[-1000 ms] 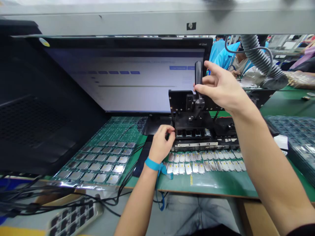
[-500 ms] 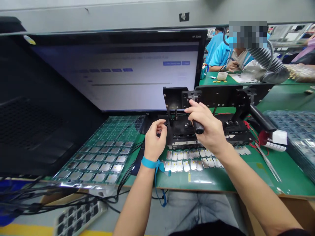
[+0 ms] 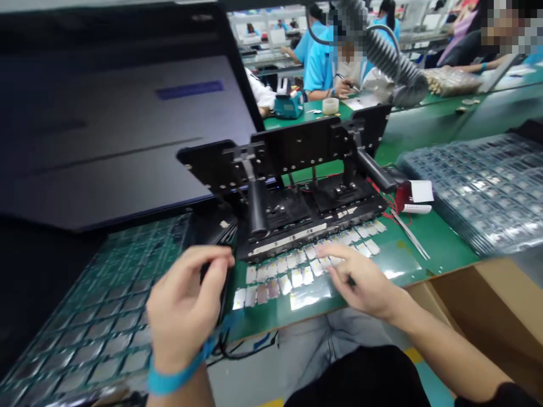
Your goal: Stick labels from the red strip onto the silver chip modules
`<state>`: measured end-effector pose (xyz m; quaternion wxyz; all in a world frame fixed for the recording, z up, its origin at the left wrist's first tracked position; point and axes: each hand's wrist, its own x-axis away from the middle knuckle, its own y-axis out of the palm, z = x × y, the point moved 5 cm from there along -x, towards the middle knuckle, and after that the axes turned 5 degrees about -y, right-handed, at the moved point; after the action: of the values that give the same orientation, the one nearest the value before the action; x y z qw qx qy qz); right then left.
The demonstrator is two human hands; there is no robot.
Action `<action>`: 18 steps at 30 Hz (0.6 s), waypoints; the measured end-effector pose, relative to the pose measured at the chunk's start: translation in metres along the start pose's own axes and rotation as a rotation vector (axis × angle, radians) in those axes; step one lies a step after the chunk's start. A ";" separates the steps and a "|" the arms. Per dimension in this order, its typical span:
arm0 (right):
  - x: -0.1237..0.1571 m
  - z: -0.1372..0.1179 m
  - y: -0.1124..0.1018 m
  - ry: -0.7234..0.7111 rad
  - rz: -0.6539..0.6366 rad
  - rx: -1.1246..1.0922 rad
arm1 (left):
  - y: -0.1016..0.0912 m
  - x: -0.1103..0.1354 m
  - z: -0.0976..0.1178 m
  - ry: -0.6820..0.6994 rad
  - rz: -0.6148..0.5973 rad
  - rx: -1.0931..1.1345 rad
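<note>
My right hand (image 3: 360,280) lies with its fingers spread on the rows of small silver foil pieces (image 3: 288,277), which have yellow marks and rest on the green mat (image 3: 424,254). My left hand (image 3: 186,302) is curled at the lower left, beside a black strip (image 3: 223,294). Its fingers hide whatever may be inside them. A blue strap (image 3: 178,376) circles that wrist. Just above both hands stands a black metal clamping fixture (image 3: 292,152) with a black handle (image 3: 258,206) hanging free at its front left. Neither hand touches the fixture.
A monitor (image 3: 127,124) fills the left side above a green tray of silver components (image 3: 102,316). Stacked clear trays (image 3: 479,186) lie at the right, near steel tweezers (image 3: 409,234). A cardboard box (image 3: 487,305) sits below the bench edge. Co-workers in blue sit beyond.
My right hand has let go of the black handle and moved down onto the silver pieces. My left hand has moved lower left. The whole view has swung and tilted.
</note>
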<state>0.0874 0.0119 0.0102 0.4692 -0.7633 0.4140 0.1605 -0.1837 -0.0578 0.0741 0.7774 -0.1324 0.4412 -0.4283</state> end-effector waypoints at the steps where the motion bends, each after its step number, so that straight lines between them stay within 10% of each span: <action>1: 0.020 0.009 -0.008 0.063 -0.023 0.030 | 0.010 0.011 0.002 0.042 -0.171 -0.004; 5: 0.062 0.030 -0.054 0.266 0.015 0.225 | 0.054 0.062 0.023 0.272 -0.579 -0.113; 18: 0.071 0.038 -0.051 0.170 -0.220 0.418 | 0.096 0.093 0.034 0.110 -0.349 -0.345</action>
<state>0.1754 0.0207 -0.0246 0.5949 -0.7010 0.3908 -0.0454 -0.0804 -0.0791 -0.0158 0.6323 -0.3137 0.5199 -0.4811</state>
